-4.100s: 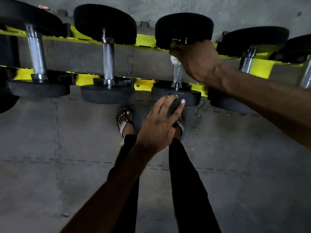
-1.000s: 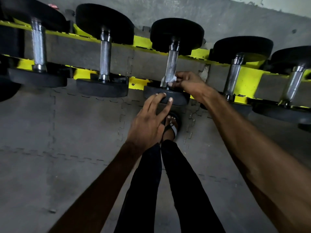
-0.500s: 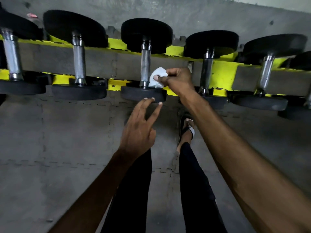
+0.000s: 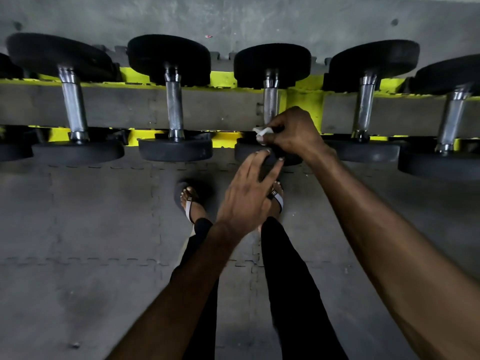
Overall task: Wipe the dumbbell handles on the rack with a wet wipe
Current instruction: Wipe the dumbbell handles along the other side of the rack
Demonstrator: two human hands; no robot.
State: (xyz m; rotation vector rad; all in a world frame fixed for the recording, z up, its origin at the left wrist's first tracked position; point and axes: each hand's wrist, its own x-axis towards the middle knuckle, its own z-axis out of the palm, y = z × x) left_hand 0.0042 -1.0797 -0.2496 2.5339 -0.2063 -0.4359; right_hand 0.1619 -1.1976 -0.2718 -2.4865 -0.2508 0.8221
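Several black dumbbells with chrome handles lie side by side on a yellow rack [image 4: 304, 105]. My right hand [image 4: 293, 132] pinches a white wet wipe [image 4: 261, 131] against the near end of the middle dumbbell's handle [image 4: 270, 101]. The lowest part of that handle is hidden by my fingers. My left hand [image 4: 246, 200] is spread open, its fingertips resting on the near black head [image 4: 242, 153] of the same dumbbell.
Other dumbbell handles [image 4: 174, 107] [image 4: 365, 102] stand to the left and right of the middle one. Below the rack, grey interlocking floor mats [image 4: 91, 229] lie under my sandalled feet [image 4: 191, 201].
My right hand has carried the wipe from one dumbbell to its right-hand neighbour, and now presses it against that handle's near end. My left hand followed to that dumbbell's near head.
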